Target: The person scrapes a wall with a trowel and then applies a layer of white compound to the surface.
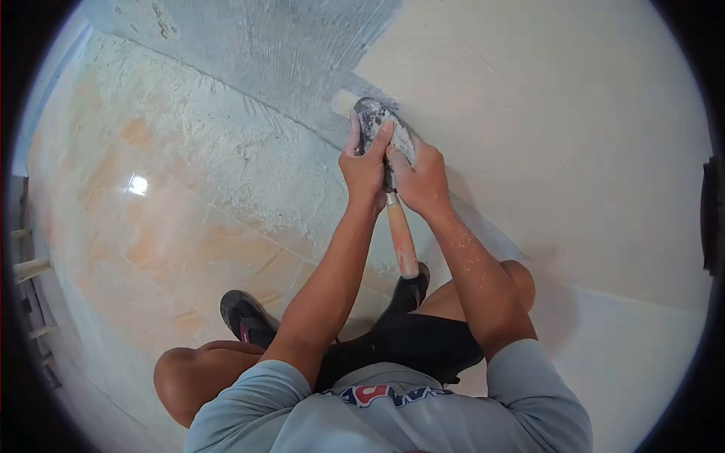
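Note:
Both of my hands grip a trowel (402,238) by its blade, which is dark with patches of white residue. Its wooden handle points back toward my body and hangs free of my fingers. My left hand (365,167) is closed on the blade's left side, thumb lying over the face. On the opposite side, my right hand (421,177) is wrapped round the edge with its thumb on the blade too. The rounded tip is up at the wall (529,128), where a bare grey scraped patch (302,57) meets the cream-coloured coating.
White dust and crumbs (226,162) lie along the foot of the wall, over a glossy tiled floor (158,234) with orange patches. My shoes (245,313) are planted near the wall. Pale slats (32,268) show at the far left edge.

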Available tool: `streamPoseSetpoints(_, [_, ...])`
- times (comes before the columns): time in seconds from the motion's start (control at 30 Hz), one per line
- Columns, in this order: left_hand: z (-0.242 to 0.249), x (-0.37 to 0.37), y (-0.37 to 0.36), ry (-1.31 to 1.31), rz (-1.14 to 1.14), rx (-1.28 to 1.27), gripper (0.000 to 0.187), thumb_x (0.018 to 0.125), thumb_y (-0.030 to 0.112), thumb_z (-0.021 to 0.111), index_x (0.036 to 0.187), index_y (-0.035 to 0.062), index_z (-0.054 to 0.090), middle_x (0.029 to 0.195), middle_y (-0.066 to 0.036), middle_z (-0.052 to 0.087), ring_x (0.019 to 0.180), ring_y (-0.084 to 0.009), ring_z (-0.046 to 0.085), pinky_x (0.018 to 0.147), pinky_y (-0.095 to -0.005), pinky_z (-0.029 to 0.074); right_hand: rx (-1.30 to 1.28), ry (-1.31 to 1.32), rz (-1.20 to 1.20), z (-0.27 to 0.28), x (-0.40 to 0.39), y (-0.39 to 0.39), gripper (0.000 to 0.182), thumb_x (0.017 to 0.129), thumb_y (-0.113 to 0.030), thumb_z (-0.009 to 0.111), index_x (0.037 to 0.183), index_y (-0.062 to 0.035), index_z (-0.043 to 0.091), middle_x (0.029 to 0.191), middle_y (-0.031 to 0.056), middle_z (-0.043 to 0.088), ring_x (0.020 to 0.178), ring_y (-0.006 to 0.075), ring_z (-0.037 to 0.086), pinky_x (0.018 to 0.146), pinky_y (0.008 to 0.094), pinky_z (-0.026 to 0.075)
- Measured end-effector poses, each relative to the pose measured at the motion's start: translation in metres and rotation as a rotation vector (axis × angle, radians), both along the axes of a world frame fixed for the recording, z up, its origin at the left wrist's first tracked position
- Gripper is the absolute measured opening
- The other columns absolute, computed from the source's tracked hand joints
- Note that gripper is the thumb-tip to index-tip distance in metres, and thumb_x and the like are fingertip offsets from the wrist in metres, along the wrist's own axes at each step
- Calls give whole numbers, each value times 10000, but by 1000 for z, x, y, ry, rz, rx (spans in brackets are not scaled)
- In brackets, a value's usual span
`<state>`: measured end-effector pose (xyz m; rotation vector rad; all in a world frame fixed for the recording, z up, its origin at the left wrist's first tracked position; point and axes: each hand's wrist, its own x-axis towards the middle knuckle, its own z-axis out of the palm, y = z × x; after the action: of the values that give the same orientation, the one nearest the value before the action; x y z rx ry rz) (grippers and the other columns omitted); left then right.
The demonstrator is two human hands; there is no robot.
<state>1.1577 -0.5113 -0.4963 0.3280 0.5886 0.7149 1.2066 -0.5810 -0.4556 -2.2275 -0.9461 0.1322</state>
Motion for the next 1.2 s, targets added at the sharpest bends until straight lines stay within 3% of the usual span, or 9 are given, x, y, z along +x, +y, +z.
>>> streamPoseSetpoints(0.27, [-1,5,-34,43,-5,22,791,895,81,806,1547,-65,384,1169,-103,685,919,-113,616,805,-254,531,-10,164,-52,15,-1,-36,332,940,-139,625,1203,61,657,997,203,745,934,237,725,852,369,538])
streamPoseSetpoints(0.4, [-1,2,-16,19,17,3,782,901,79,803,1547,-68,386,1165,-100,684,916,-113,622,801,-253,530,6,14,10,0,3,-17,310,931,-159,634,1154,52,667,939,237,733,882,321,734,817,393,541])
streamPoseSetpoints(0.6, [-9,3,-7,21,15,44,816,905,90,800,1562,-74,347,1240,-124,673,957,-126,633,821,-261,534,-38,48,-5,-1,3,-7,325,926,-175,640,1156,53,667,946,238,732,902,310,735,839,395,539])
streamPoseSetpoints(0.63, [-13,6,-12,17,26,83,816,900,95,804,1558,-77,353,1250,-131,669,970,-130,632,826,-262,533,-76,134,-40,0,3,-15,317,931,-223,626,1095,44,667,956,303,699,940,479,687,827,471,534])
streamPoseSetpoints(0.77, [-8,12,-40,74,19,115,812,886,107,820,1542,-83,380,1197,-112,683,943,-118,621,817,-260,533,85,97,-41,5,2,-40,308,929,-194,626,1124,41,670,958,271,716,947,432,713,846,444,541])
streamPoseSetpoints(0.83, [-6,9,-41,61,14,81,804,890,96,814,1543,-82,379,1182,-107,688,929,-115,621,811,-257,533,-42,163,-61,12,1,-42,341,943,-128,624,1226,60,656,1007,184,757,934,222,722,859,365,542])
streamPoseSetpoints(0.87, [-2,7,-38,46,7,61,796,895,85,808,1544,-80,377,1167,-102,693,916,-112,622,806,-254,533,3,107,-31,6,3,-40,323,942,-130,625,1203,57,662,990,188,753,922,222,721,857,365,542])
streamPoseSetpoints(1.1, [-13,2,11,2,47,52,791,915,77,784,1563,-64,353,1209,-109,690,944,-129,651,808,-259,542,22,48,12,-10,4,9,348,928,-191,642,1190,38,669,1025,273,724,1002,405,719,879,424,538])
streamPoseSetpoints(1.2, [-12,4,-6,14,34,83,784,908,94,794,1554,-60,378,1157,-90,698,926,-115,632,800,-254,533,-47,53,7,-4,3,-8,437,910,-170,630,1293,39,609,1191,296,674,1177,453,633,1010,457,486])
